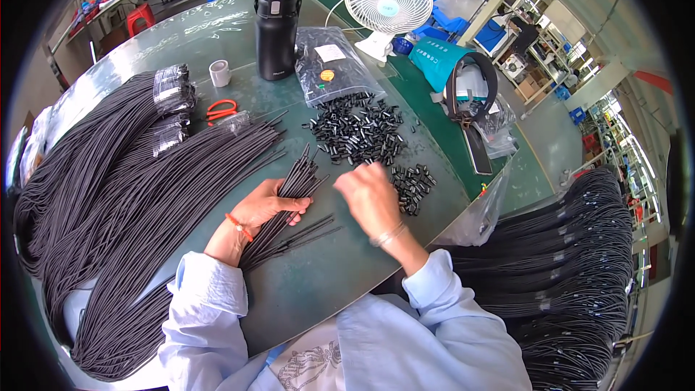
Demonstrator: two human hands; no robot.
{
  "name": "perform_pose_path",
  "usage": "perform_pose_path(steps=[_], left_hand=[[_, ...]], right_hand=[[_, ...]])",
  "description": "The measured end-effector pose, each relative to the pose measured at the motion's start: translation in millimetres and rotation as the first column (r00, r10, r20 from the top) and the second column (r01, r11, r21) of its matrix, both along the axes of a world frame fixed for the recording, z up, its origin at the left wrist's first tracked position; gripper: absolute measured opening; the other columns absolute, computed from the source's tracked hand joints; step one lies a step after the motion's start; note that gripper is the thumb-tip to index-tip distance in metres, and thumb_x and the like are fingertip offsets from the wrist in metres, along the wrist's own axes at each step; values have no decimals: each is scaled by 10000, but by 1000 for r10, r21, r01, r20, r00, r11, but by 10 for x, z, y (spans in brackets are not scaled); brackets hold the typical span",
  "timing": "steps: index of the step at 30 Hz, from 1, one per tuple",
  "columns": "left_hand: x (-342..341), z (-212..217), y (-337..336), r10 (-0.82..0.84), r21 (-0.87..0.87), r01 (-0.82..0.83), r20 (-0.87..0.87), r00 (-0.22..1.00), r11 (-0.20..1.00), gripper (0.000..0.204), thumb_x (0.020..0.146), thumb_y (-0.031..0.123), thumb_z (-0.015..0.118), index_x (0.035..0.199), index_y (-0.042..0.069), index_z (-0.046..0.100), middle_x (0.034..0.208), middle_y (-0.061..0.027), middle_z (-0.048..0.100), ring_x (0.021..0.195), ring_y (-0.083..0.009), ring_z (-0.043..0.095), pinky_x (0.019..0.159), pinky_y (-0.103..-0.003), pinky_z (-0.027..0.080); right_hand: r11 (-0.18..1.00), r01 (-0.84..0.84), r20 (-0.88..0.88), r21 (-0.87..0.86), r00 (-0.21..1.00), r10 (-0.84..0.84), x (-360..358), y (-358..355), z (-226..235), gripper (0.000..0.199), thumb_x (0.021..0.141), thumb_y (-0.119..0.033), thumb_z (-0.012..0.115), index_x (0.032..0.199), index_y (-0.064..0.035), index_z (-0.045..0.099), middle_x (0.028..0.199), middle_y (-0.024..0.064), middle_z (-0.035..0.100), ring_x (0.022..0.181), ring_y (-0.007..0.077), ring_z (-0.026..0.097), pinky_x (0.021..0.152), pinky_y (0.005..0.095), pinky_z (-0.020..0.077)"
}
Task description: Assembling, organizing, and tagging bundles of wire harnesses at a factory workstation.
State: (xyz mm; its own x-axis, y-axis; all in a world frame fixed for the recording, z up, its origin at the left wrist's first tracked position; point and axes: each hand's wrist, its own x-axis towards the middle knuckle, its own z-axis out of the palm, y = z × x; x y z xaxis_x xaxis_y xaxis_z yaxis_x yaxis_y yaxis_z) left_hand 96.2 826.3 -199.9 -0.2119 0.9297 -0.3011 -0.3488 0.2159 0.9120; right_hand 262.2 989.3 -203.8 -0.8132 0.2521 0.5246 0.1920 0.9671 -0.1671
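Note:
My left hand (271,206) is closed around a bundle of thin black cables (298,177), its thumb across them and their ends pointing up and away from me. To its right, my right hand (369,192) is slightly blurred, its fingers curled together. Whatever they pinch is hidden. Just beyond the right hand lies a loose heap of small black caps (358,127). A smaller pile of the same caps (413,188) sits beside that wrist. Several loose cables (308,232) rest on the table next to the left hand.
Long bundles of black cable (108,174) cover the table's left side. Orange-handled scissors (221,111), a tape roll (219,73), a black bottle (276,32), a plastic bag (337,65) and a white fan (387,7) stand or lie farther back. More cables (572,282) hang at right.

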Motion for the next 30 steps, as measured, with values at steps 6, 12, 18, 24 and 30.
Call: perform_pose_path(steps=[6, 12, 18, 24, 30], left_hand=[[-18, -68, 8, -34, 19, 35, -18, 999, 999, 184, 811, 69, 742, 926, -41, 649, 774, -69, 643, 652, -133, 604, 602, -262, 474], [-23, -77, -1, -19, 18, 19, -31, 999, 1000, 203, 771, 26, 776, 911, -24, 637, 749, -65, 647, 625, -132, 617, 547, -247, 467], [-4, -112, -2, -12, -14, 12, -13, 1000, 1000, 220, 756, 9, 786, 911, -10, 632, 735, -56, 648, 629, -128, 622, 529, -240, 465], [1, -113, 14, -26, 8, 26, -14, 1000, 1000, 222, 756, 7, 781, 930, -4, 643, 757, -63, 660, 640, -125, 627, 541, -232, 463], [-13, -51, -39, -25, 8, 25, -11, 1000, 1000, 222, 756, 2, 776, 939, -4, 651, 778, -67, 671, 652, -122, 632, 553, -227, 464]], right_hand=[[978, 86, 100, -192, 993, -68, 9, 367, -206, 63, 834, -99, 672, 866, -48, 651, 802, 86, 608, 813, 284, 595, 753, 383, 487], [956, -7, -34, -294, 999, -3, 88, 485, -132, 99, 841, -73, 668, 930, -38, 646, 807, 121, 604, 794, 318, 611, 740, 399, 497], [950, -30, 15, -312, 999, 36, 170, 513, -135, 120, 849, -70, 663, 965, -44, 647, 855, 143, 610, 742, 336, 618, 696, 398, 508], [945, -58, 122, -323, 987, 102, 116, 393, -133, 145, 855, -58, 655, 999, -42, 646, 899, 129, 617, 781, 292, 629, 720, 374, 513], [18, -181, -177, -983, 975, 137, -14, 210, -137, 132, 909, -61, 634, 1023, 4, 621, 951, 75, 631, 862, 170, 632, 785, 318, 551]])
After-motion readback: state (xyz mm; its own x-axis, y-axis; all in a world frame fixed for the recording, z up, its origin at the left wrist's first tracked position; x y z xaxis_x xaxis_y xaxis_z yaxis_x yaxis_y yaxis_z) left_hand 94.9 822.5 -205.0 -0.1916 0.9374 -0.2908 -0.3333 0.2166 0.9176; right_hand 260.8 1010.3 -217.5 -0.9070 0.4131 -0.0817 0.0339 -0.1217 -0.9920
